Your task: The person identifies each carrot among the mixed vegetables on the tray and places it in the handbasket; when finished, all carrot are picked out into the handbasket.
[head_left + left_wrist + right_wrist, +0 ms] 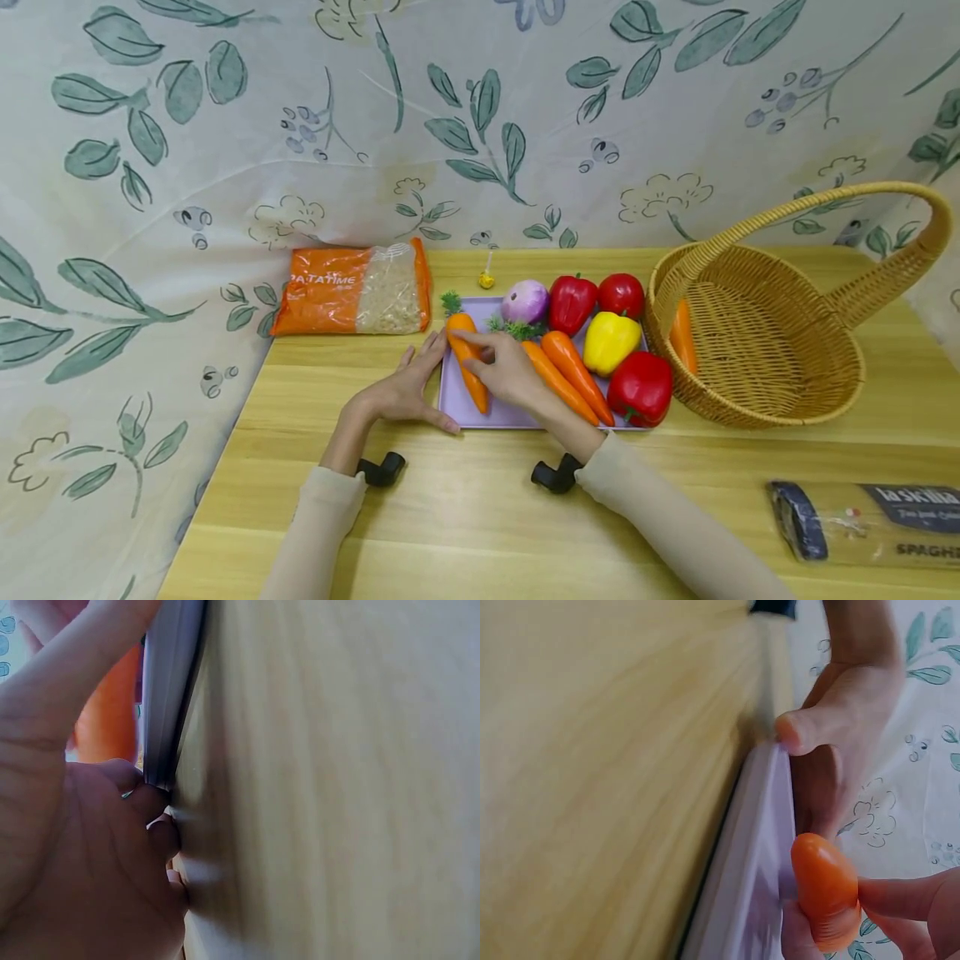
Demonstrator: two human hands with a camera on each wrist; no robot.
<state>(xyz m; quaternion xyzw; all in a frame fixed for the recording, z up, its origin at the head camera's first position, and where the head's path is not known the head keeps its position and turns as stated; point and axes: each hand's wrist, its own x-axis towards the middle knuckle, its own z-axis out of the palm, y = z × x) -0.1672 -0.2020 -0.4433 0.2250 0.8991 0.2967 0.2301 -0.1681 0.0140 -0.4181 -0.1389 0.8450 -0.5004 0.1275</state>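
My right hand (513,371) pinches an orange carrot (474,390) between thumb and fingers at the left end of a lilac tray (510,417). The right wrist view shows the carrot (821,881) by its rounded end, just above the tray. My left hand (405,390) rests against the tray's near left corner, its fingers along the left side and thumb at the front edge. Two more carrots (576,375) lie mid-tray, behind my right wrist. Around them are a purple onion (525,301), a yellow bell pepper (612,342), red bell peppers (640,387) and a tomato-like red vegetable (621,295).
A wicker basket (757,412) with a tall handle stands right of the tray, with another carrot (683,337) inside. An orange pasta bag (326,292) lies at back left, a yellow lollipop (487,280) behind the tray, a spaghetti pack (862,525) at front right.
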